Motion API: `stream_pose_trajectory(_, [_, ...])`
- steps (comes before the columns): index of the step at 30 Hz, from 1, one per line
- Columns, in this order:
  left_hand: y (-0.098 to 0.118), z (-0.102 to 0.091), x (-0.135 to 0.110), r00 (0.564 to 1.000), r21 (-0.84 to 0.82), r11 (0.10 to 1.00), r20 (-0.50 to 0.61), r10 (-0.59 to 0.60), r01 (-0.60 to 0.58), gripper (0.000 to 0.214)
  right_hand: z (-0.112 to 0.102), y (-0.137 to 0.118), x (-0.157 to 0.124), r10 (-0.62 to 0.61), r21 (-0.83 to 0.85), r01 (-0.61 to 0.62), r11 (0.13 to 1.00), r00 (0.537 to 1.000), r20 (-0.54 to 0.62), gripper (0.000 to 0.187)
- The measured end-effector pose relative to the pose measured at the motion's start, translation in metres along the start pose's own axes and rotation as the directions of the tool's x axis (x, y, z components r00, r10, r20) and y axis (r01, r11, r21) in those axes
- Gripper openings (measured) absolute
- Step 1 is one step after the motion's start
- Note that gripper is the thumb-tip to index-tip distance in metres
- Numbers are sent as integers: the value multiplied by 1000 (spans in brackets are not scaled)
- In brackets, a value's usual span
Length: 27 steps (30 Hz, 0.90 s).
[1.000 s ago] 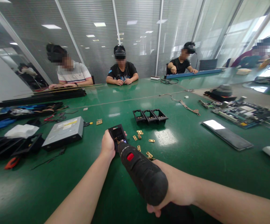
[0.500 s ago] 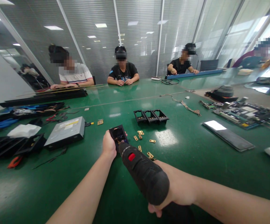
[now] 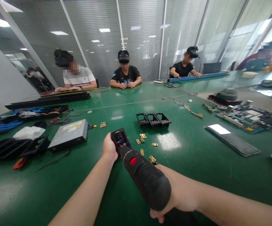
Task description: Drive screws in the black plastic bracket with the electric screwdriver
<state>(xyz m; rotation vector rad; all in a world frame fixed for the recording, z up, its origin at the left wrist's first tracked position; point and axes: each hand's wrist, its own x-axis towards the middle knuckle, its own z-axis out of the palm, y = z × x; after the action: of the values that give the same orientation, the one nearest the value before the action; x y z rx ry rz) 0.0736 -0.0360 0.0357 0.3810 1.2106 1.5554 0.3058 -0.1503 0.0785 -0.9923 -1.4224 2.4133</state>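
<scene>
My left hand (image 3: 109,148) is closed around the left side of a black rectangular plastic housing (image 3: 121,135), its open face tilted toward me. A black cordless screwdriver (image 3: 147,179) with a red switch is gripped in my right hand (image 3: 173,188); most of its handle is hidden. Its nose points into the lower part of the housing, and the bit's exact contact there cannot be made out. Several small brass plates (image 3: 154,144), each with holes, lie on the table just right of the housing. Behind them stand three similar black housings (image 3: 152,120) in a row.
A silver disc drive (image 3: 68,133) and black frames (image 3: 6,149) are at the left on the green table (image 3: 126,201). To the right lie a dark phone-like slab (image 3: 232,140) and a circuit board (image 3: 251,116). Several people sit across the table; one handles a blue bar (image 3: 197,77).
The whole view has shifted slightly, so things appear a little lower and further right. Both hands keep their hold, and the housing's face shows a bit more beyond the screwdriver's nose.
</scene>
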Motion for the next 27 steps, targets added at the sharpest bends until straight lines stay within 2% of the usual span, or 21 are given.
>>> stream_pose_trajectory(4, [-3, -2, 2, 1000, 71, 997, -13, 28, -27, 30, 1, -1, -1, 6, 2, -6, 1000, 1000, 1, 65])
stream_pose_trajectory(7, [-6, -4, 5, 998, 105, 993, 5, 56, -56, 35, 1, -2, -1, 5, 6, -5, 1000, 1000, -1, 65])
stream_pose_trajectory(14, [-7, -1, 3, 995, 93, 991, 12, 96, -97, 37, 1, 0, 1, 2, 17, -2, 1000, 1000, -9, 64])
stream_pose_trajectory(27, [-4, 2, -1, 999, 87, 995, 2, 39, -39, 39, -2, 1, 2, -23, -8, 23, 1000, 999, 25, 60])
